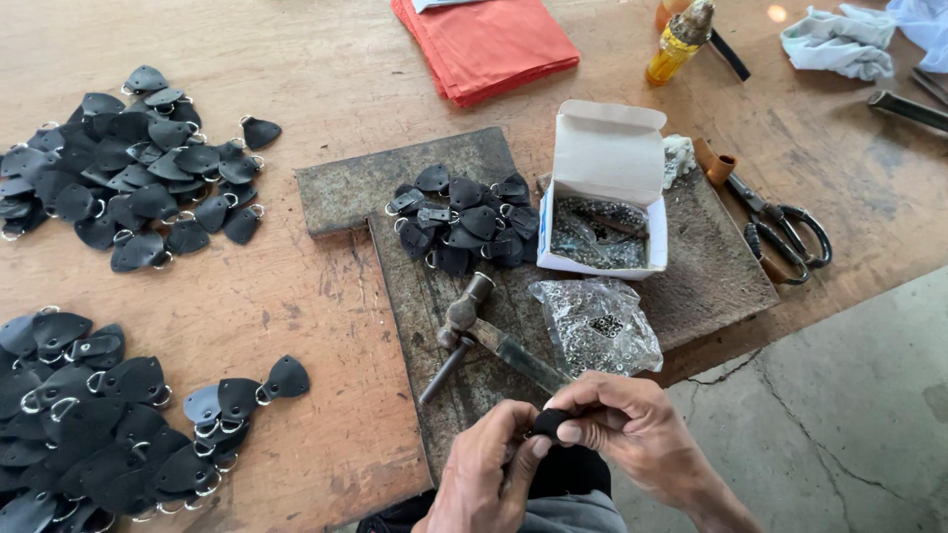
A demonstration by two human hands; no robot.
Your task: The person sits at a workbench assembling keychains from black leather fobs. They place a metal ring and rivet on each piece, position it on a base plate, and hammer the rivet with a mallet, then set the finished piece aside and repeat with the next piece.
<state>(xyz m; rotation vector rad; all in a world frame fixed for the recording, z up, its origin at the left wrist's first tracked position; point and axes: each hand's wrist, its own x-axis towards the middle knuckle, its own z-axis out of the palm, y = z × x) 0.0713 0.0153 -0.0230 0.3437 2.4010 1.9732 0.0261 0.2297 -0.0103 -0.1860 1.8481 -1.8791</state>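
Head view, looking down at a wooden table (326,59). Left hand (484,479) and right hand (632,424) meet at the near edge, both pinching one small black leather piece (549,422) between thumb and fingertips; fingers of each hand are curled in and pressed on it. The piece sits in the air just in front of the table edge, above the person's lap. Only a short dark strip of it shows between the fingers; its visible long axis runs roughly left to right, from one hand to the other. Which end is the pointed one cannot be told, since the fingers cover most of it. Just beyond the hands, a hammer (474,326) lies on a dark work slab (395,178), head toward the far left, handle angled toward the near right. A clear bag of small metal parts (597,326) lies just right of the hammer. Behind it, an open white box (602,197) holds more metal parts. A small pile of black pieces with metal rings (464,222) lies on the slab left of the box. Two larger piles lie on the table's left: far pile (128,168), near pile (99,424). Scissors (785,227) lie on the right of the slab.
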